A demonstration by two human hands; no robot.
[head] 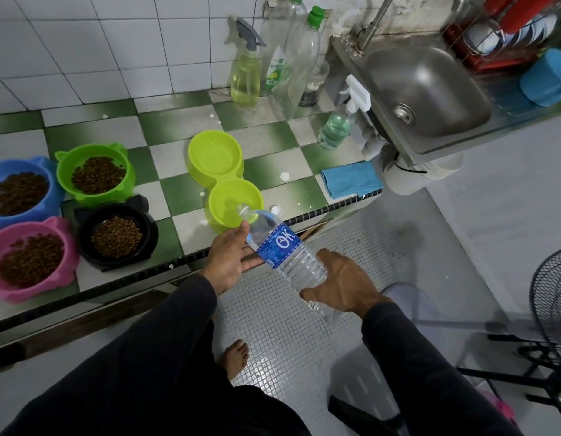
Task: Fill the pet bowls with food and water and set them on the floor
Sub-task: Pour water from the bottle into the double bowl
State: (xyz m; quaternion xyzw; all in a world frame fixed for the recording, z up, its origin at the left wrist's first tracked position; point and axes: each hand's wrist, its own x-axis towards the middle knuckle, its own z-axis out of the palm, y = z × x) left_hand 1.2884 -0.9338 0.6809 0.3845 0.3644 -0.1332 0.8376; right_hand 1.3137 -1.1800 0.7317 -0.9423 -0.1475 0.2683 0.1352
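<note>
Water bottle in both hands, mouth over double bowl

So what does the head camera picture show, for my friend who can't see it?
Two hands tip a water bottle into the near cup of a lime double bowl on a checkered counter; right hand grips its base, left hand steadies its neck. Four bowls of kibble sit left.
</note>
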